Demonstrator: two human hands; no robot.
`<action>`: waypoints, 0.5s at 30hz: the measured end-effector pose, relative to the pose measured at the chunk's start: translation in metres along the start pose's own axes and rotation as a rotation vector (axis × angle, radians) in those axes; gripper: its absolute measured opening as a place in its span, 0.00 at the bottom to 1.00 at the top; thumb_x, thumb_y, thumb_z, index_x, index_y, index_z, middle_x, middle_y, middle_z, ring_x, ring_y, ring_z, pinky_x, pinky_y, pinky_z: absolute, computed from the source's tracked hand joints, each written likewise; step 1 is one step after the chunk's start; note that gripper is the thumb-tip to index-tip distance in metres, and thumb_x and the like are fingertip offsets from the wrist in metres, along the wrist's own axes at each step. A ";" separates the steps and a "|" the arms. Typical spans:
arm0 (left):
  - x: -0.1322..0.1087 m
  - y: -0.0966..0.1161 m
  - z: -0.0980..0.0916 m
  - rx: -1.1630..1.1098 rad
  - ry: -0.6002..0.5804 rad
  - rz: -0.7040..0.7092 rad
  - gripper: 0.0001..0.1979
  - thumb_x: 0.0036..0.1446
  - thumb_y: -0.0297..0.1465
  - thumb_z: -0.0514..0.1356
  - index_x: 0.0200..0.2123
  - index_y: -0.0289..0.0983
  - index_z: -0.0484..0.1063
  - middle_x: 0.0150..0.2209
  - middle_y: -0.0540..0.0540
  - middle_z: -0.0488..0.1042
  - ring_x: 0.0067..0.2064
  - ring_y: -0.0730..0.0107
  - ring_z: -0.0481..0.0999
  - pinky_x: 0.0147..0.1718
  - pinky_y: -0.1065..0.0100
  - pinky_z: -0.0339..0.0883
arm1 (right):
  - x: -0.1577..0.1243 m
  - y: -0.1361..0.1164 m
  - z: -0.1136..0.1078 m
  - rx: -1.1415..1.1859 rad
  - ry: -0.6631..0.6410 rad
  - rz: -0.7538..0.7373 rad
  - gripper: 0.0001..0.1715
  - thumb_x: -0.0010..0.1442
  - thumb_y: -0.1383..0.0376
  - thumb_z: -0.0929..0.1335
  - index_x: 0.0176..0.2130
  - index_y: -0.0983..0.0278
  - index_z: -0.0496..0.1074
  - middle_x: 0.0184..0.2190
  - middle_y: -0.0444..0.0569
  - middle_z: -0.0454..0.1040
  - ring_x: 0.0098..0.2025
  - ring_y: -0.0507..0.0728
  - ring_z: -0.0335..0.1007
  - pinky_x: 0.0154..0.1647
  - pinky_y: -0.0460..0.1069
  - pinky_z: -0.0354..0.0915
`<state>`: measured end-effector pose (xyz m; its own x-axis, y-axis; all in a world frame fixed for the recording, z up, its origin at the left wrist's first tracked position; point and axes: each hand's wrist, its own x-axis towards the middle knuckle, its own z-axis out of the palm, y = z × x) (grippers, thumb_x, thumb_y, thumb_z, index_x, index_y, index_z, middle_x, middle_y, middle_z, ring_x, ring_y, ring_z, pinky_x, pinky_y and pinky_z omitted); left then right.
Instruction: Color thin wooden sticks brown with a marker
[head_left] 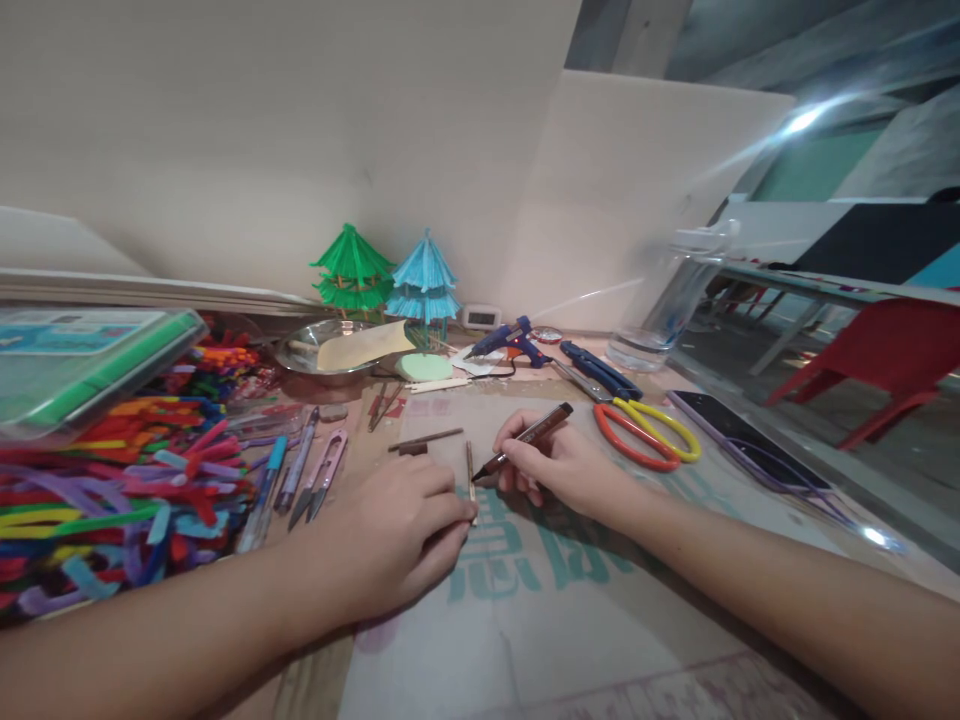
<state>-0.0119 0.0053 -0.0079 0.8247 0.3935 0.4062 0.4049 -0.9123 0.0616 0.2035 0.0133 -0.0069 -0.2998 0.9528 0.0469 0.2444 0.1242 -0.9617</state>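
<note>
My right hand [561,463] is closed around a brown marker pen [534,434], whose tip touches a thin wooden stick [470,466] lying on the cardboard sheet [570,600]. My left hand [401,530] has its fingers curled and pinches the near end of that stick against the cardboard. Two more short brown sticks [424,440] lie just behind the hands.
A heap of coloured pipe cleaners [112,490] fills the left. Pens and thread snips [324,474] lie beside it. Behind are a metal bowl [300,352], green [351,270] and blue [424,280] paper pagodas, a glue gun [510,342], scissors [646,432], a phone [742,442] and a bottle [667,300].
</note>
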 end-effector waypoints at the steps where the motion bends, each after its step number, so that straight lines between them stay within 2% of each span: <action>1: 0.000 0.000 0.000 0.000 0.001 0.002 0.14 0.65 0.30 0.49 0.37 0.36 0.76 0.30 0.44 0.70 0.34 0.64 0.70 0.33 0.64 0.62 | 0.000 0.000 0.000 -0.001 -0.015 0.004 0.12 0.56 0.57 0.66 0.33 0.62 0.62 0.19 0.40 0.71 0.15 0.46 0.58 0.15 0.42 0.56; 7: 0.000 0.000 0.000 0.014 0.009 0.023 0.14 0.65 0.29 0.50 0.36 0.35 0.76 0.29 0.45 0.70 0.33 0.63 0.69 0.34 0.62 0.62 | -0.003 -0.001 -0.001 -0.014 -0.096 0.021 0.12 0.56 0.56 0.66 0.32 0.62 0.62 0.18 0.41 0.71 0.15 0.46 0.58 0.14 0.42 0.54; 15: 0.000 0.001 -0.001 0.066 0.054 0.040 0.13 0.65 0.29 0.50 0.39 0.35 0.75 0.30 0.45 0.71 0.33 0.63 0.68 0.32 0.64 0.60 | -0.002 -0.004 0.000 0.020 0.010 -0.013 0.10 0.56 0.59 0.65 0.32 0.63 0.62 0.19 0.40 0.70 0.14 0.46 0.58 0.14 0.42 0.55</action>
<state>-0.0118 0.0043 -0.0066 0.8187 0.3490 0.4561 0.3991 -0.9168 -0.0150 0.2027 0.0113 -0.0036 -0.2931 0.9541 0.0620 0.2216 0.1309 -0.9663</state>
